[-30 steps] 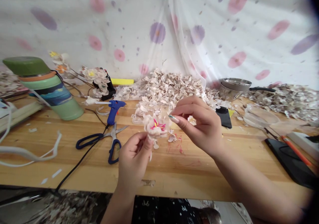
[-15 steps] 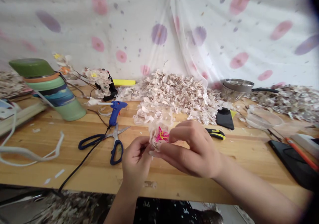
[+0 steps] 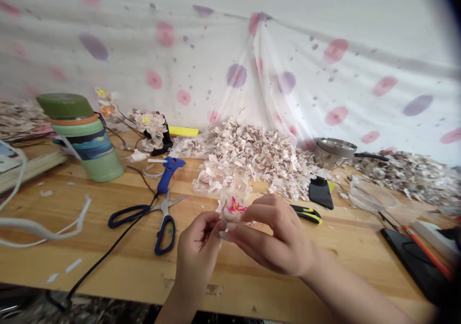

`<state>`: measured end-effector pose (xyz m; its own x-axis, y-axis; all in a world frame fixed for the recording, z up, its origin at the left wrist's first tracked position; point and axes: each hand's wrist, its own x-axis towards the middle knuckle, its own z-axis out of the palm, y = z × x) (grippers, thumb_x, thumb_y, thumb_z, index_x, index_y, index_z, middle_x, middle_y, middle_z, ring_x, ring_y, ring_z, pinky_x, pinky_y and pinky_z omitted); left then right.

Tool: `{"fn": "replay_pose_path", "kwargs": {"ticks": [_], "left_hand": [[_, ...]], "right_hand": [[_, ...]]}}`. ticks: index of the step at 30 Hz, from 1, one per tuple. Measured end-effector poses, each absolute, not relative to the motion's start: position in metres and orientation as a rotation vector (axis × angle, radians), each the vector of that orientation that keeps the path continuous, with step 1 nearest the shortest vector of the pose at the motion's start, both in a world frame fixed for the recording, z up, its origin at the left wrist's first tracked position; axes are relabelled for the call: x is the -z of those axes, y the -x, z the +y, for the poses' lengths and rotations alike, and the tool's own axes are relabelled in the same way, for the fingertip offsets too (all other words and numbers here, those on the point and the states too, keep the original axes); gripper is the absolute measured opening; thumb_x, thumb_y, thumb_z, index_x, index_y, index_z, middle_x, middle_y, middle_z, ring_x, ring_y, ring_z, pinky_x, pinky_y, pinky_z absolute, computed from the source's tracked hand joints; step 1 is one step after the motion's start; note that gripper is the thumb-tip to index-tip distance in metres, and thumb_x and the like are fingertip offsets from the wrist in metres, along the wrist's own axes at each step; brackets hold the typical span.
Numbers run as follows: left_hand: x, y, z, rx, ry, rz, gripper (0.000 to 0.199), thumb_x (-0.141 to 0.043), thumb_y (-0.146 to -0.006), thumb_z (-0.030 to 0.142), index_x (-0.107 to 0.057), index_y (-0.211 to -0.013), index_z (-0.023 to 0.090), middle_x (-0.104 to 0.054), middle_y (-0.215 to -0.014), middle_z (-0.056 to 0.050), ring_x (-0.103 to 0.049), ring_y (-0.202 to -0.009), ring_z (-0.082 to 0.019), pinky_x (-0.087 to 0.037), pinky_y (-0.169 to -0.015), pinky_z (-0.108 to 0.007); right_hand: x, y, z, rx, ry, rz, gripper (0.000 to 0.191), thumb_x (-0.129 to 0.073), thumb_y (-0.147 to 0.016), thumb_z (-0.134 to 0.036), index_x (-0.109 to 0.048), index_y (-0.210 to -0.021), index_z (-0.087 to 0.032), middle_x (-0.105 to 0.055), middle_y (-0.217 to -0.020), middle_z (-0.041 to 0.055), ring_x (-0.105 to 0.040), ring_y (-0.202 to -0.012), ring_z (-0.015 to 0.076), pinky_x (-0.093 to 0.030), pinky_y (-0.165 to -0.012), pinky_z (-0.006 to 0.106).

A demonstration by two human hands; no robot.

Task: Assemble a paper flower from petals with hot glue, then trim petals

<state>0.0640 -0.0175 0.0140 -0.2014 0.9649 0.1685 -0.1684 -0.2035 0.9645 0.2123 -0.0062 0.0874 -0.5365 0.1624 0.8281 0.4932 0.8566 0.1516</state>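
An artificial flower (image 3: 230, 212) with pale petals and a pink and yellow centre is held between my two hands, above the table's front part. My left hand (image 3: 199, 241) is closed round its base, and whatever lies inside those fingers is hidden. From the right, the bent fingers and thumb of my right hand (image 3: 273, 233) pinch the petals. Just left of my hands lie open scissors (image 3: 164, 218) with dark blue handles, a black cord crossing them. Behind the scissors lies a blue glue gun (image 3: 168, 175).
Pale petals (image 3: 252, 151) are heaped at the back. A green bottle (image 3: 88, 144) stands left, near finished flowers (image 3: 149, 125). On the right are a utility knife (image 3: 306, 213), a black phone-like object (image 3: 320, 192), a metal pan (image 3: 333, 152) and a dark tablet-like object (image 3: 410, 261).
The camera view has tilted upward, so more wall shows. My hands stay together on the flower, my right fingers slightly shifted at its petals, and the flower's centre shows less.
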Motion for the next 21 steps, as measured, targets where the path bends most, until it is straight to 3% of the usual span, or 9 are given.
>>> {"fn": "replay_pose_path", "kwargs": {"ticks": [4, 9, 15, 21], "left_hand": [[-0.016, -0.058, -0.022, -1.56, -1.081, 1.134, 0.025, -0.072, -0.075, 0.042, -0.067, -0.079, 0.018, -0.064, -0.065, 0.001, -0.053, -0.06, -0.013, -0.042, -0.056, -0.021], [-0.014, -0.051, -0.025, -1.543, -1.086, 1.133, 0.031, -0.071, -0.075, 0.048, -0.066, -0.08, 0.018, -0.058, -0.062, 0.003, -0.046, -0.056, -0.011, -0.036, -0.053, -0.02], [-0.012, -0.052, -0.026, -1.522, -1.112, 1.101, 0.036, -0.069, -0.077, 0.053, -0.064, -0.079, 0.017, -0.05, -0.054, 0.004, -0.041, -0.051, -0.011, -0.031, -0.049, -0.021], [-0.005, -0.051, -0.023, -1.504, -1.026, 1.067, 0.051, -0.063, -0.075, 0.065, -0.053, -0.059, 0.018, -0.042, -0.047, 0.004, -0.036, -0.043, -0.009, -0.029, -0.044, -0.02]], "right_hand": [[-0.078, -0.209, -0.004, 0.488, 0.426, -2.125, 0.024, -0.071, -0.082, -0.014, -0.06, -0.102, -0.019, -0.064, -0.09, 0.0053, -0.059, -0.082, 0.0171, -0.052, -0.066, 0.03], [-0.074, -0.204, -0.003, 0.48, 0.479, -2.133, 0.011, -0.059, -0.091, -0.015, -0.06, -0.101, -0.019, -0.062, -0.089, 0.0052, -0.057, -0.077, 0.015, -0.052, -0.067, 0.029], [-0.08, -0.204, -0.011, 0.319, 0.43, -2.083, 0.014, -0.059, -0.09, -0.015, -0.061, -0.102, -0.021, -0.056, -0.092, 0.0048, -0.057, -0.084, 0.0161, -0.052, -0.07, 0.03], [-0.094, -0.22, 0.0, 0.037, 0.507, -1.857, 0.014, -0.067, -0.084, -0.012, -0.063, -0.092, -0.023, -0.052, -0.093, 0.003, -0.055, -0.085, 0.0166, -0.049, -0.072, 0.032]]}}
